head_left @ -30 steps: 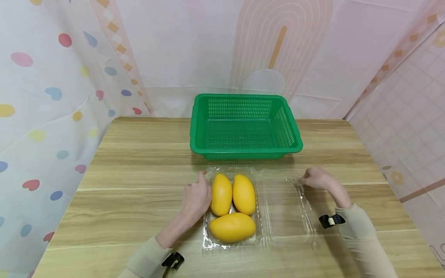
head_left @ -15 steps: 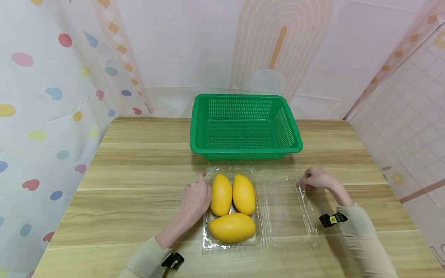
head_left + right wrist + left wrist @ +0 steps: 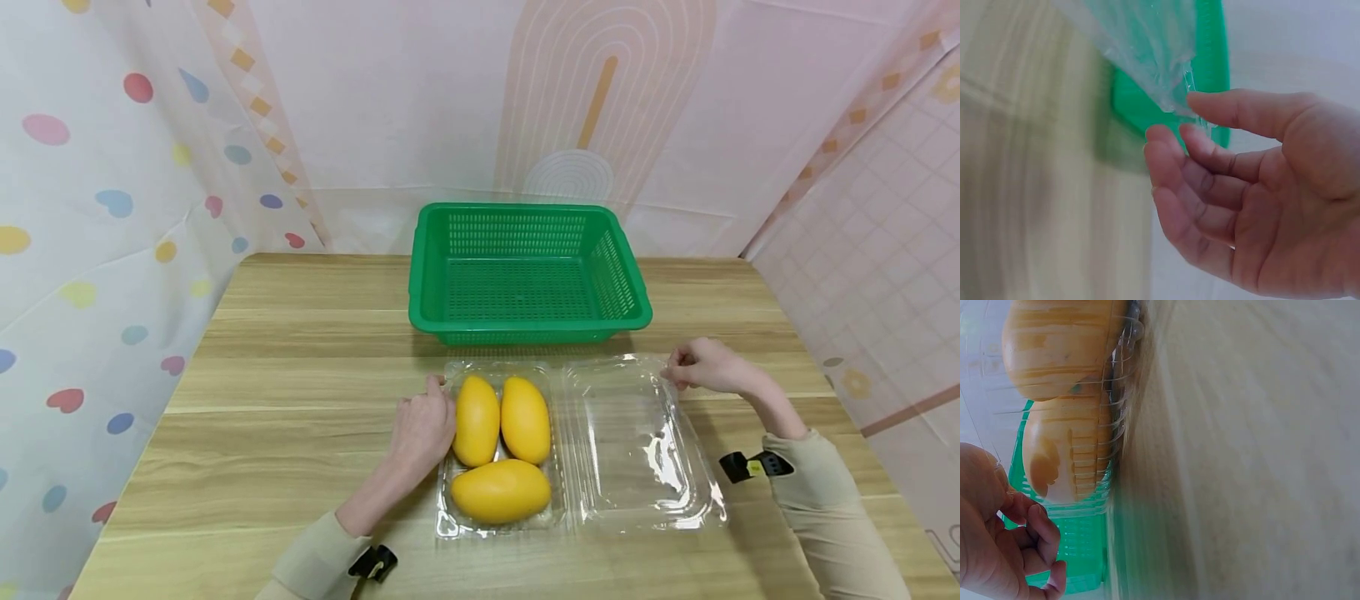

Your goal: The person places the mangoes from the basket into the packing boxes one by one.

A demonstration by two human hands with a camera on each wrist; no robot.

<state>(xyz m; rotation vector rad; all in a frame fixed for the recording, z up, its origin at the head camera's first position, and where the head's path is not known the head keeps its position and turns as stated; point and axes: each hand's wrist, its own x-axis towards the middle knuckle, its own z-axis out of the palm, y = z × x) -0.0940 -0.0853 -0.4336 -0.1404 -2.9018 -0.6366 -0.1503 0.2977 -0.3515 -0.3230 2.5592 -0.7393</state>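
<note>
A clear plastic clamshell box stands unfolded, three yellow mangoes in its left half. Two mangoes lie side by side lengthwise, the third crosswise nearer the front. At the back left corner of that half, my left hand pinches the rim; in the left wrist view its fingers curl at the plastic edge. My right hand holds the far right corner of the clear lid, which tilts up on that side. Thumb and index finger grip the lid's corner tab in the right wrist view, the other fingers loosely bent.
Behind the box stands a green plastic basket with nothing in it. The wooden table meets a patterned cloth at the back and sides. A black wrist strap sits at each sleeve.
My right hand has moved up and to the right, lifting the lid's outer side; the lid now looks wider and catches more light. Left hand, mangoes and basket stay where they were.
</note>
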